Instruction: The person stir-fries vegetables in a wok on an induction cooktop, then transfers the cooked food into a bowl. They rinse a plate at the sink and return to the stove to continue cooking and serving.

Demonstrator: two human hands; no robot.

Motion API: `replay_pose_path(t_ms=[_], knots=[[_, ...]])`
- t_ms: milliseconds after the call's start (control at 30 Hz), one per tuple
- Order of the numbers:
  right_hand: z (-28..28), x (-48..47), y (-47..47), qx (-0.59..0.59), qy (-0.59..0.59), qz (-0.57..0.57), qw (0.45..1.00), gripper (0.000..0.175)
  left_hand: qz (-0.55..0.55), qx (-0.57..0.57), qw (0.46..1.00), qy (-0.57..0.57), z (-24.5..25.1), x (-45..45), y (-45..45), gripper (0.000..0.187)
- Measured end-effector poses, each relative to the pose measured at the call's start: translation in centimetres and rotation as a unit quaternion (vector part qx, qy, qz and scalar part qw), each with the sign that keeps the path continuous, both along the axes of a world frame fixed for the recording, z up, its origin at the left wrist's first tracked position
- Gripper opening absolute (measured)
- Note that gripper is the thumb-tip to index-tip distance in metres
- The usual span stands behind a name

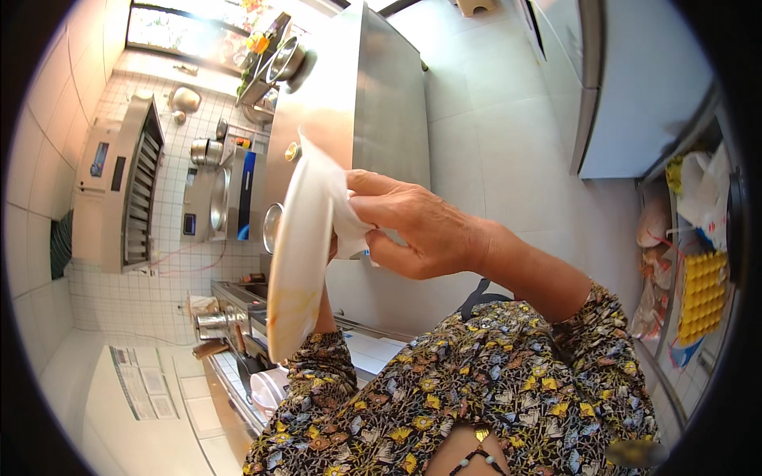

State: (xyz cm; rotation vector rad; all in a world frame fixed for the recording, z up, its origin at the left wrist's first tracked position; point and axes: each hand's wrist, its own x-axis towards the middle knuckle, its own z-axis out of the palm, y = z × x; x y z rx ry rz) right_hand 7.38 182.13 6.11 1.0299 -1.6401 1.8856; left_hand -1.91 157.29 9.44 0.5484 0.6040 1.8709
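A white plate (303,238) is tipped nearly on edge in front of me, with yellow-brown smears on its lower part. Behind it is my left hand (333,247), mostly hidden; only a bit of finger and the forearm show, and it supports the plate from the far side. My right hand (411,226) pinches a thin, crumpled white sheet (352,229) between thumb and fingers, against the plate's near side. Whether the sheet is tissue or film is hard to tell. A small dish (292,152) with yellowish contents sits on the steel worktable (390,107) beyond the plate.
Metal bowls (287,59) stand at the worktable's far end. To the left are a range hood (134,190), a stove area with a round pan (220,199), and a sink counter (238,303). A refrigerator (643,89) and a shelf with a yellow egg tray (702,297) stand right.
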Motion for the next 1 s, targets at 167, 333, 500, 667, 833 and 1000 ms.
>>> replay_pose_path(t_ms=[167,333,500,667,833,1000], knots=[[-2.4,-4.6,-3.0,-0.054,-0.078,-0.037,0.995,0.026,0.341,-0.304,0.887,0.064,-0.7,0.8,-0.5,0.058],[-3.1,-8.2,-5.1,-0.079,-0.182,-0.079,0.977,0.027,0.368,-0.295,0.882,0.011,-0.9,-0.7,-0.9,0.056],[-1.8,-14.8,-5.8,-0.144,-0.147,-0.055,0.977,0.024,0.44,-0.354,0.825,0.021,0.0,-3.4,-1.8,0.06],[-1.3,-20.7,-5.7,-0.19,-0.278,0.201,0.92,0.017,0.462,-0.275,0.843,-0.004,0.1,-4.6,-2.8,0.057],[-1.5,-22.2,-9.3,-0.157,-0.314,0.274,0.895,0.024,0.576,-0.366,0.731,-0.002,0.7,-2.1,-4.9,0.053],[-3.0,-21.2,-14.7,-0.174,-0.425,0.365,0.81,0.036,0.619,-0.404,0.671,-0.054,0.5,1.2,-11.2,0.058]])
